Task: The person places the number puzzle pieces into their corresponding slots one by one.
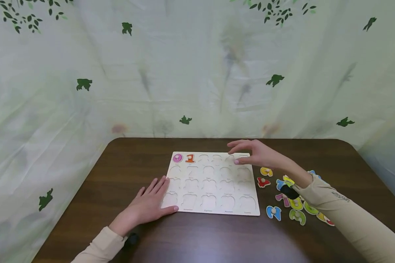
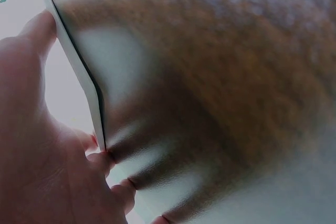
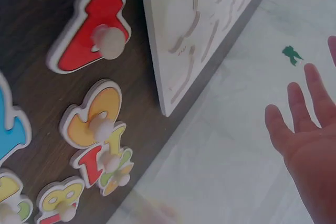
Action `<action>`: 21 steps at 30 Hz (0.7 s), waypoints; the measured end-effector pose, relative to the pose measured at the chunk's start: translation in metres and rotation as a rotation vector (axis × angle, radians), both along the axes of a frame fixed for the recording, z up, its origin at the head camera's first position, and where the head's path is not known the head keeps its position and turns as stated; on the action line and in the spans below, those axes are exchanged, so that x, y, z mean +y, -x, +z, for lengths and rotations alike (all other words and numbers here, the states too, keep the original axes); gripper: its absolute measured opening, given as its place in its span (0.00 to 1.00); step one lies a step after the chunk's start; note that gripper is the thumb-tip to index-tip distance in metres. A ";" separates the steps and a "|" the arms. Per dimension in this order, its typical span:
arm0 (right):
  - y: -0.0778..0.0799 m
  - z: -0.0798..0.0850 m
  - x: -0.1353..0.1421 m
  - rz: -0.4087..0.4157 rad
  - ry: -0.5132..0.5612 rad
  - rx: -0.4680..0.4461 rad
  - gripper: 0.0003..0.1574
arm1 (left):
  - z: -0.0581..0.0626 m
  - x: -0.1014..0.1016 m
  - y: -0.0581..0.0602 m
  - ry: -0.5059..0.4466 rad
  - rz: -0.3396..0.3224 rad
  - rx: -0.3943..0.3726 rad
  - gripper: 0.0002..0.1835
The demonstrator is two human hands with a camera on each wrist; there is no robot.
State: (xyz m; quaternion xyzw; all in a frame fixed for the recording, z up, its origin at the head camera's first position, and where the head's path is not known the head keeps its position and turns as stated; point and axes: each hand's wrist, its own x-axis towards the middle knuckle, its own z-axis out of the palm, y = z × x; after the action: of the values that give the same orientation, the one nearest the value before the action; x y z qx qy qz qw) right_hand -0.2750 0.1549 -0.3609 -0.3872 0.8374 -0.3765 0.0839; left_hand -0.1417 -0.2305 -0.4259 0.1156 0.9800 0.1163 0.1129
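A white puzzle board (image 1: 200, 179) lies flat on the dark wooden worktop (image 1: 118, 175), its rows of shallow slots (image 1: 208, 201) carrying small printed words. In the top row, the first slot from the left holds a purple round piece (image 1: 177, 158) and the next an orange-red figure-one piece (image 1: 190, 158); other slots show as bare outlines.

The left hand (image 1: 148, 204) rests against the board's left side, its grip flat with fingers straight, the fingertips on the edge and the thumb at the near corner. The right hand (image 1: 261, 153) is over the far right corner, its grip spread, thumb apart from the fingers, holding nothing; whether it touches the board I cannot tell.

Loose pieces lie right of the board, partly under the right forearm: an orange one (image 1: 266, 171), a red one (image 1: 263, 182), a blue one (image 1: 274, 212) and a green one (image 1: 297, 217) among them. Those seen closely have round knobs (image 3: 111, 43).
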 end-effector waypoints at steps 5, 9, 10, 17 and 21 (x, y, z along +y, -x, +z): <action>-0.012 0.002 0.015 -0.017 0.001 0.019 0.17 | 0.001 0.001 0.002 0.003 -0.005 0.007 0.60; -0.022 0.002 0.029 -0.039 0.004 0.015 0.17 | 0.006 0.004 0.001 0.005 -0.005 -0.006 0.59; -0.025 0.002 0.032 -0.046 0.003 0.012 0.17 | 0.007 0.005 0.001 0.007 -0.005 -0.010 0.59; -0.042 -0.004 0.056 -0.099 -0.022 0.011 0.16 | 0.009 0.007 0.000 0.008 -0.014 -0.006 0.58; -0.052 -0.006 0.062 -0.106 -0.010 -0.022 0.16 | 0.010 0.006 -0.001 0.021 -0.012 -0.005 0.58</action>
State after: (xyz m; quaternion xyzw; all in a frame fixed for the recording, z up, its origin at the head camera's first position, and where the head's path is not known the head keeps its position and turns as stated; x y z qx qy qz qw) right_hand -0.2234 0.2171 -0.3666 -0.3374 0.8578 -0.3804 0.0751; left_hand -0.1407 -0.2245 -0.4163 0.1200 0.9802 0.1054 0.1172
